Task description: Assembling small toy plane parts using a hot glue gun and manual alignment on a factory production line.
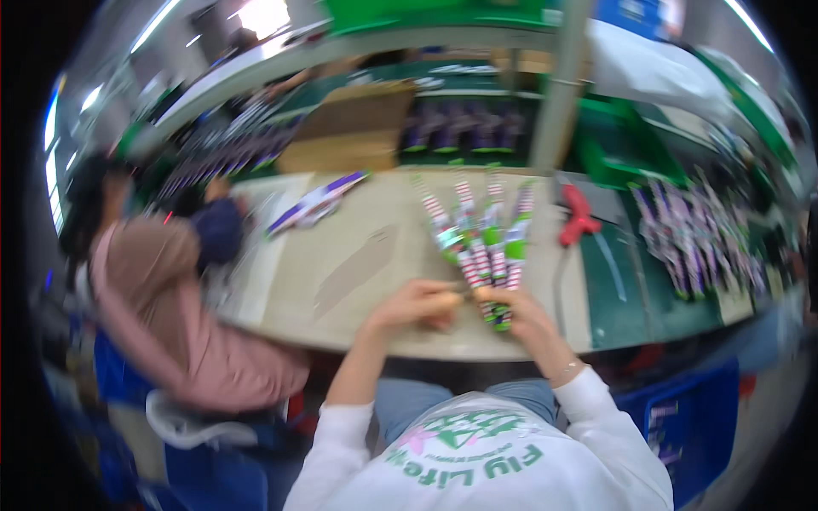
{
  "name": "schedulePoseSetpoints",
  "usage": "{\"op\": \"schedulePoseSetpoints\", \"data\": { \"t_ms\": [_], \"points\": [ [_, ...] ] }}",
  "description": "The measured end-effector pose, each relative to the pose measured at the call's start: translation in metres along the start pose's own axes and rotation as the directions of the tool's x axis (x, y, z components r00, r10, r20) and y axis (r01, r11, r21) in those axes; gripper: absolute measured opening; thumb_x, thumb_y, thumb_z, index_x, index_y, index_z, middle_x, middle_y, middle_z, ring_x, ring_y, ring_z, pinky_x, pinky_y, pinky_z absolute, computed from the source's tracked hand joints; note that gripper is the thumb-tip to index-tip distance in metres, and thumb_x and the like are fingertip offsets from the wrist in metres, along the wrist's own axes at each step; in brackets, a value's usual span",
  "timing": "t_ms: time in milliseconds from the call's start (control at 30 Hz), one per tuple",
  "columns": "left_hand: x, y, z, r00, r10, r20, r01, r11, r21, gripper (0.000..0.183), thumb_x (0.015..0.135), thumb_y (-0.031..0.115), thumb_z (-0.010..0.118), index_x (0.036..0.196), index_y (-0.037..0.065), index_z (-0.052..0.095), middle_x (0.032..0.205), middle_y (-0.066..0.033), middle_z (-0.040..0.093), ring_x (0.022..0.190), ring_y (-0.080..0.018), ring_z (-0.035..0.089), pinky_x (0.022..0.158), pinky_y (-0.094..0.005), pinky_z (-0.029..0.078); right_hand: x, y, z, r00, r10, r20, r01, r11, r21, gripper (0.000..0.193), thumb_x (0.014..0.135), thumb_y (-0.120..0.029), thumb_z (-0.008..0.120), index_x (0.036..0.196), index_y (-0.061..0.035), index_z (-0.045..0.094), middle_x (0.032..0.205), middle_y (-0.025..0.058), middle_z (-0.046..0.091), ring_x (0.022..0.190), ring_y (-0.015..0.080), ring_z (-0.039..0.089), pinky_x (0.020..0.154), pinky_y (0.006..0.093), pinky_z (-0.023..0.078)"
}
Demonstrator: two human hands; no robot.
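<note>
Several long, slim strips with red-and-white stripes and green and purple ends lie spread like a fan on the pale work board. My right hand is closed round their near ends, where they come together. Just left of the bunch, my left hand has its fingers curled and pinched together. Its fingertips are close to the strips, and blur hides whatever they may hold. A purple, white and green strip bundle rests apart at the far left of the board.
Right of the board lies a red hot-glue gun with a cord. More strips are piled on the green mat at the far right, below a green bin. A cardboard box stands behind. A person in pink sits at left.
</note>
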State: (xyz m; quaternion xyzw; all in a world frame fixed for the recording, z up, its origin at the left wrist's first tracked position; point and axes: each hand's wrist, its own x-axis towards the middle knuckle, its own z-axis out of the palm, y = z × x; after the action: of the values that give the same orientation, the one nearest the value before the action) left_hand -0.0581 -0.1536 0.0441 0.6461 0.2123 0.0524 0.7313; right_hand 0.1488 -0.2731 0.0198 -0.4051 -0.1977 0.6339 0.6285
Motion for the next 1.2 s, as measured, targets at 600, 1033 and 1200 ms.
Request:
{"op": "schedulePoseSetpoints", "data": {
  "t_ms": [600, 1033, 1200],
  "points": [
    [0.128, 0.001, -0.328, 0.610, -0.347, -0.712, -0.728, 0.111, -0.677, 0.071, 0.085, 0.046, 0.066, 0.132, -0.003, 0.045, 0.134, -0.0175, 0.052, 0.127, -0.0303, 0.048, 0.109, -0.0438, 0.036, -0.140, -0.116, -0.156, 0.551, -0.809, -0.205, 0.114, 0.317, -0.942, 0.064, 0.062, -0.014, 0.080, 0.113, -0.0051, 0.042, 0.093, 0.0144, 0.063, 0.088, 0.0265, 0.063, 0.078, 0.0365, 0.049],
    [0.122, -0.041, -0.262, 0.541, -0.264, -0.798, -0.755, 0.265, -0.599, 0.026, 0.098, 0.028, 0.050, 0.084, 0.007, 0.046, 0.062, -0.0063, 0.049, 0.054, -0.0195, 0.052, 0.074, -0.0416, 0.056, -0.122, -0.169, -0.230, 0.586, -0.730, -0.352, -0.302, 0.206, -0.931, 0.095, 0.057, -0.043, 0.086, 0.117, 0.0144, 0.040, 0.111, 0.0327, 0.059, 0.106, 0.0422, 0.059, 0.091, 0.0434, 0.046],
    [0.100, -0.021, -0.160, 0.636, -0.140, -0.759, -0.643, 0.447, -0.622, 0.025, 0.097, 0.023, 0.054, 0.077, 0.009, 0.047, 0.060, -0.0043, 0.047, 0.056, -0.0190, 0.049, 0.062, -0.0334, 0.049, -0.106, -0.177, -0.225, 0.573, -0.746, -0.341, -0.352, 0.152, -0.924, 0.106, 0.052, -0.050, 0.087, 0.112, 0.0211, 0.039, 0.103, 0.0377, 0.059, 0.099, 0.0447, 0.062, 0.087, 0.0426, 0.049]
  ]
}}
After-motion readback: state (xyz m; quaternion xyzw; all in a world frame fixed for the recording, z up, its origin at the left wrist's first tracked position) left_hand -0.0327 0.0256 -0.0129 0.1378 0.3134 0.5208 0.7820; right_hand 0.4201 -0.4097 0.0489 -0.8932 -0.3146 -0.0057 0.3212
